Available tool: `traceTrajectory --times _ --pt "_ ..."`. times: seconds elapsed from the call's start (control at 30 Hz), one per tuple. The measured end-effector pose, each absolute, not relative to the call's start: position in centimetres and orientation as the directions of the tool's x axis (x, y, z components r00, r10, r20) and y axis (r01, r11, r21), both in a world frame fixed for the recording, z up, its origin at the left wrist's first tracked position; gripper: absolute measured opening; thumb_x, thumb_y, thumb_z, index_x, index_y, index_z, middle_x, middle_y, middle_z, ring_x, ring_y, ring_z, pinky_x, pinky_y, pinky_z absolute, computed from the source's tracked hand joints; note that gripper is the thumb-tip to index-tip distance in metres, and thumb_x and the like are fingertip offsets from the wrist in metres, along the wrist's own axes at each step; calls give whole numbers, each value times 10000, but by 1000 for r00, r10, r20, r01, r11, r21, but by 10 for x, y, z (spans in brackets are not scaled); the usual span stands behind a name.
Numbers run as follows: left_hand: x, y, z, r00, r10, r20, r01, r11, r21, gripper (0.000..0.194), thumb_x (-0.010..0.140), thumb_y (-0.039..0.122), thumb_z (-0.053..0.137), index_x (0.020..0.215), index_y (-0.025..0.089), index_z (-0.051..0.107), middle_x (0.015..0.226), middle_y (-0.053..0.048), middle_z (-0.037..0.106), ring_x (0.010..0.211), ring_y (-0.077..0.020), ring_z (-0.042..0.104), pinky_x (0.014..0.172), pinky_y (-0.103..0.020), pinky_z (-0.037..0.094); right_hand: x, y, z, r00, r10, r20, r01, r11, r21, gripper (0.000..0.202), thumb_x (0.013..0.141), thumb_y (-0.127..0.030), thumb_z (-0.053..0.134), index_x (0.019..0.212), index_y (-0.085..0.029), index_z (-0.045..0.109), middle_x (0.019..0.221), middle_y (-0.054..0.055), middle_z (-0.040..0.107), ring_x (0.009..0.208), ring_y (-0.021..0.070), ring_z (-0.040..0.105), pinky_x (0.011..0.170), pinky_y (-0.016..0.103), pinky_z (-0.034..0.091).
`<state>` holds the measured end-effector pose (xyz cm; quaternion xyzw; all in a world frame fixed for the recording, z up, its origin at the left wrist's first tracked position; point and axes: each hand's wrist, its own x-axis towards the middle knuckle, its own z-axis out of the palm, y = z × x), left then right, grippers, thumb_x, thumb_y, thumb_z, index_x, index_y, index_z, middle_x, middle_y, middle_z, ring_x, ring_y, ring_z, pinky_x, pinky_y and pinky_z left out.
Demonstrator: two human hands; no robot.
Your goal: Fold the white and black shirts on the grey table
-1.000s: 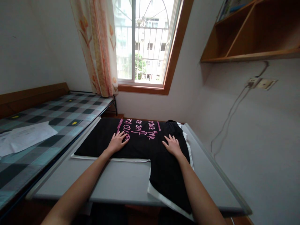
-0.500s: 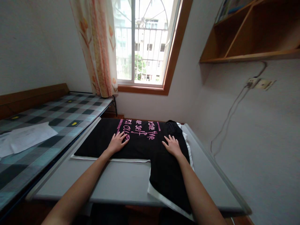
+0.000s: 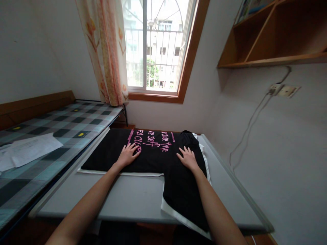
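Note:
A black T-shirt [image 3: 150,160] with pink lettering lies flat, its collar end to the right and one sleeve stretched toward me. White fabric [image 3: 173,215] shows from under its edges; whether it is a second garment I cannot tell. My left hand [image 3: 127,154] rests on the shirt's body beside the lettering, fingers spread. Near the collar, my right hand [image 3: 187,158] lies palm down on the cloth, its fingers apart too. Neither hand grips anything.
The shirt lies on a grey table [image 3: 133,197]. At the left stands a bed with a checked cover [image 3: 66,124] and white papers [image 3: 33,151] on it. A wooden shelf [image 3: 270,61] hangs at the upper right, above a socket [image 3: 284,91] with a dangling cable.

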<state>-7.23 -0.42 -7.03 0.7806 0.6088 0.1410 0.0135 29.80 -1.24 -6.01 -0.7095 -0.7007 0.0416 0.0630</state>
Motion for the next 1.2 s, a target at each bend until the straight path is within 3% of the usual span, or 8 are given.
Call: traceTrajectory --times 1.2 --pt "-72 -5 -68 225 953 203 945 -264 193 560 922 563 383 1367 248 508 1471 -87 440 1394 -293 324 1141 -517 217 299 -12 -60 17 1000 10 989 -15 -144 571 951 -509 373 1459 -249 393 1556 115 274 1433 303 206 1133 463 174"
